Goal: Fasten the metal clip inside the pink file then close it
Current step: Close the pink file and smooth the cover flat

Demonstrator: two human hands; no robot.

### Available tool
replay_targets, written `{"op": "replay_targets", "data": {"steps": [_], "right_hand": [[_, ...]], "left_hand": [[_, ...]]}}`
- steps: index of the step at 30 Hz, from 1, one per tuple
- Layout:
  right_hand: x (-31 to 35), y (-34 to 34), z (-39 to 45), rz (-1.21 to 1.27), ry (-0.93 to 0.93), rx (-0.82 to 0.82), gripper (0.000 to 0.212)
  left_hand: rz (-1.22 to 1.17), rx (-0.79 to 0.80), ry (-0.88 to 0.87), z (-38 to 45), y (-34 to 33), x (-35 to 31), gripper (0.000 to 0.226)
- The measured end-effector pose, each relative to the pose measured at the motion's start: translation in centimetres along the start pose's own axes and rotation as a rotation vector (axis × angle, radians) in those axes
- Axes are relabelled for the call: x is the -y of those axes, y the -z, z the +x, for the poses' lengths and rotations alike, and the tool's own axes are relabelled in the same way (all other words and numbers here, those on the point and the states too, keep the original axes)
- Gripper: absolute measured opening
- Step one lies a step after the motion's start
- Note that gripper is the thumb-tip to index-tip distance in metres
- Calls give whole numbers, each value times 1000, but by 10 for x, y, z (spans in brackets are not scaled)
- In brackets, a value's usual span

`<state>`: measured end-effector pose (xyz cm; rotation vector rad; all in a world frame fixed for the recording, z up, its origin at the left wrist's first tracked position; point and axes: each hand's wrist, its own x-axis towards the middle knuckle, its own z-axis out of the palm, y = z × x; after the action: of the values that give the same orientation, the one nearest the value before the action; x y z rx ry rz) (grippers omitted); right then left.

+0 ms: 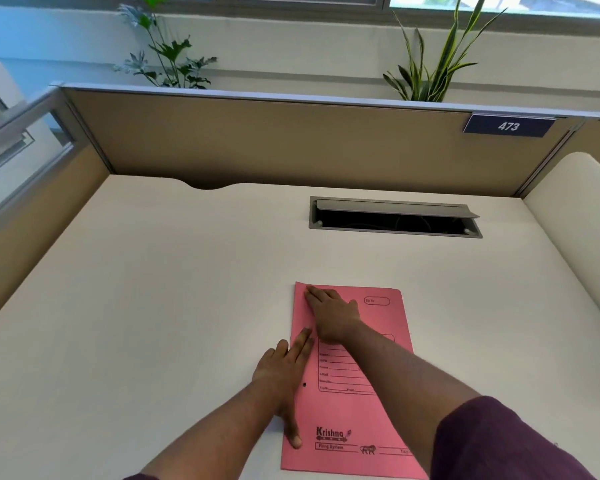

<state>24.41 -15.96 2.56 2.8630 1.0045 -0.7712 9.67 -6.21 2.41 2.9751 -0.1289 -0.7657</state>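
The pink file lies shut and flat on the white desk, its printed front cover facing up. My left hand rests flat across the file's left spine edge, fingers together and thumb pointing back toward me. My right hand lies palm down on the upper left part of the cover, fingertips near the top left corner. Neither hand grips anything. The metal clip is hidden inside the shut file.
An open cable hatch with a raised grey flap sits in the desk behind the file. A tan partition with a "473" sign closes the back; plants stand behind it. A rounded side panel rises at right.
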Motion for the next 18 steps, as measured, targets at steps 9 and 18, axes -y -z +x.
{"op": "replay_targets", "data": {"steps": [9, 18], "right_hand": [[-3, -46, -48, 111, 105, -93, 71], [4, -129, -133, 163, 42, -219, 105]], "left_hand": [[-44, -67, -21, -12, -5, 5, 172], [-55, -151, -24, -29, -19, 1, 142]]}}
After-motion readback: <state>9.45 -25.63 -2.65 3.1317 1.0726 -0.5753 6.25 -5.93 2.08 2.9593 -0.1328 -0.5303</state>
